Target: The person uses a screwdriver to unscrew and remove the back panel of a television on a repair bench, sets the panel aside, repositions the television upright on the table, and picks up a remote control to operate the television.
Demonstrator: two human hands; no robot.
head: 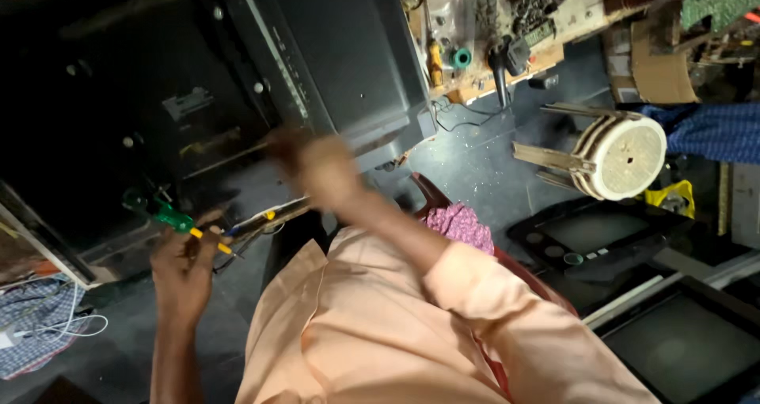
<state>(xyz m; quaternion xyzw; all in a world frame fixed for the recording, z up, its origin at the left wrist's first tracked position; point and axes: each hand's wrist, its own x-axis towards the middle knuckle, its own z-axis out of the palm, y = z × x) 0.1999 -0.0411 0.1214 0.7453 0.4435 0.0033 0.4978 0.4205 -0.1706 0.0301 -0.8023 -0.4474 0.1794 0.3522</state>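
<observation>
— Down by the open TV set [237, 79], what has the left hand [182, 273] got?

— A bundle of thin tools [237, 228], I'd say: a green-handled one [162, 212] sticking out toward the set, and a couple of slim shafts with yellow and blue bands running off to the right. The fingers are closed around them near the middle.

— And the right hand [321, 166]?

— Raised just in front of the set's lower edge, above the far ends of those shafts. It's blurred, so I can't tell whether it is open or gripping anything.

— How would that bundle handle, do you think?

— Light and stiff, I'd judge, with hard, smooth handles, so they could slide against each other in a loose fist. The coloured grips look like the place to hold them; the bare tips are thin and probably sharp.

— Anything else around?

— The person sits in a peach shirt [372, 325] on the dark floor [475, 166]. A round cream coil [621, 157] lies off to the right, flat screens [673, 341] beyond it, and a cluttered desk [507, 32] stands behind.
</observation>
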